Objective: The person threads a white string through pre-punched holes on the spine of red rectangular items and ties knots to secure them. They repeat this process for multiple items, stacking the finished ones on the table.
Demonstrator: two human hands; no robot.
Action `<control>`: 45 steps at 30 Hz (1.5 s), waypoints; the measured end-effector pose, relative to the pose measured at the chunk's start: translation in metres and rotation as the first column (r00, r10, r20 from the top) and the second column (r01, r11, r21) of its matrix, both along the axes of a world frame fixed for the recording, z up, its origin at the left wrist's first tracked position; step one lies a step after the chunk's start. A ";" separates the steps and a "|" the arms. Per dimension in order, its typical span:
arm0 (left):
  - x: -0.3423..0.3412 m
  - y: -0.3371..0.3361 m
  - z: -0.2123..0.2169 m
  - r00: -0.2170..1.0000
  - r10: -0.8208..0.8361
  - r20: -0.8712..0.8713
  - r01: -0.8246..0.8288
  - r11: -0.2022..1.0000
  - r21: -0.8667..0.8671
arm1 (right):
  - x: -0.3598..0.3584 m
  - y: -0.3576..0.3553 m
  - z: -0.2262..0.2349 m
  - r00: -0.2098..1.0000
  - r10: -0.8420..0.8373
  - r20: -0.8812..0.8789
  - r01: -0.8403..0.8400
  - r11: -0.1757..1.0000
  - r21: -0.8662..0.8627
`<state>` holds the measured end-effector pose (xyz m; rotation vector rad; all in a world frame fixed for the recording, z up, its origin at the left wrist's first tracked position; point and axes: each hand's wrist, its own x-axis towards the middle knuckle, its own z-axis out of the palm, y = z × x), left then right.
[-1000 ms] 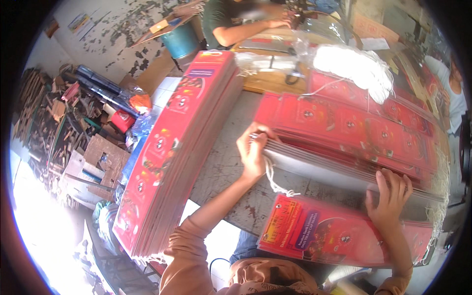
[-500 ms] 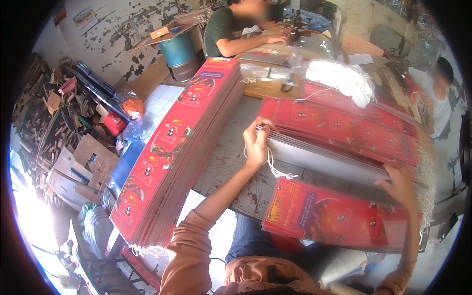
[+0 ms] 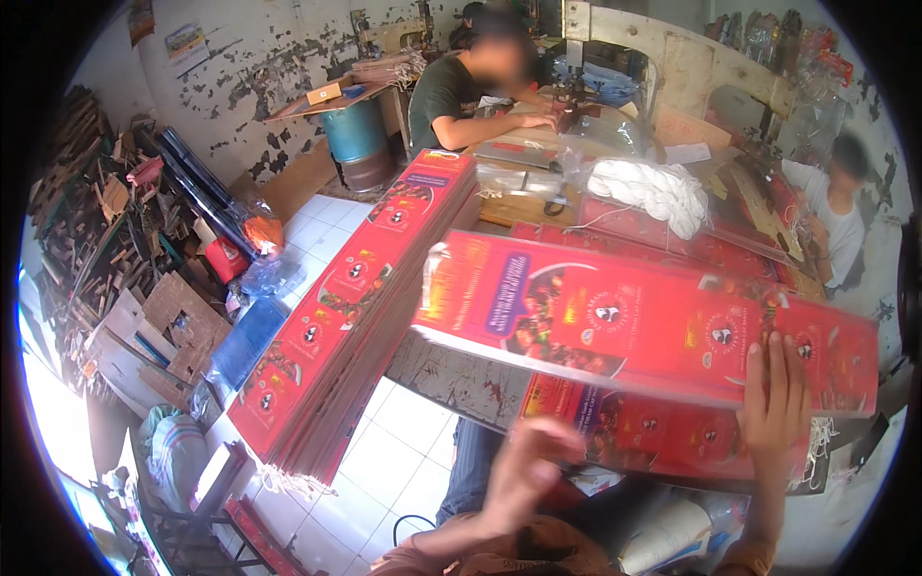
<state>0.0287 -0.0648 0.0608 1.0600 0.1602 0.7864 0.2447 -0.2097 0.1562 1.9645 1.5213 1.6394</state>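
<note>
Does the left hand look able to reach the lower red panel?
Probably yes: the left hand, seemingly empty, is near the lower red panel, whose near edge looks exposed; the upper red panel covers its far side.

- This is a workshop: a flaking wall (image 3: 254, 72), a blue drum (image 3: 348, 137), heaped scrap wood (image 3: 67, 211).
- Red printed panels (image 3: 336, 298) lie stacked along the worktop's (image 3: 461, 381) left edge.
- White cord (image 3: 648, 195) lies near its far edge.
- Beyond that edge stand a heavy machine frame (image 3: 663, 40) and, leaning forward, a person in a dark shirt (image 3: 440, 108).
</note>
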 end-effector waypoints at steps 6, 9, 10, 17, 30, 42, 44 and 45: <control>0.033 -0.044 0.017 0.924 0.197 0.329 -0.100 0.952 -0.288 | -0.046 0.000 -0.002 0.980 0.199 0.011 -0.199 0.979 0.036; 0.039 -0.058 0.048 0.852 0.423 0.310 -0.222 0.827 -0.517 | -0.052 -0.004 -0.015 0.963 0.268 0.000 -0.268 0.963 0.026; 0.041 -0.056 0.052 0.813 0.457 0.361 -0.232 0.823 -0.519 | -0.055 -0.002 -0.017 0.969 0.248 -0.008 -0.248 0.968 0.032; 0.041 0.004 0.054 0.651 0.686 0.325 -0.516 0.714 -0.474 | -0.080 0.007 0.002 0.891 0.291 -0.348 -0.292 0.955 0.053; 0.056 0.075 0.130 0.787 0.365 0.499 -0.338 0.930 -0.147 | -0.045 0.023 0.015 -0.343 0.278 -0.897 -0.427 0.805 0.412; 0.060 0.156 0.190 0.968 0.247 0.037 -0.229 0.819 0.526 | -0.096 0.118 -0.001 -0.640 0.625 -0.447 -0.090 0.517 0.851; 0.040 0.162 0.169 0.961 0.229 -0.152 -0.094 0.795 0.600 | -0.107 0.133 -0.010 -0.593 0.698 -0.401 -0.033 0.477 0.878; 0.019 0.143 0.165 0.904 0.247 -0.349 -0.007 0.825 0.565 | -0.111 0.139 -0.011 -0.566 0.739 -0.365 0.012 0.450 0.893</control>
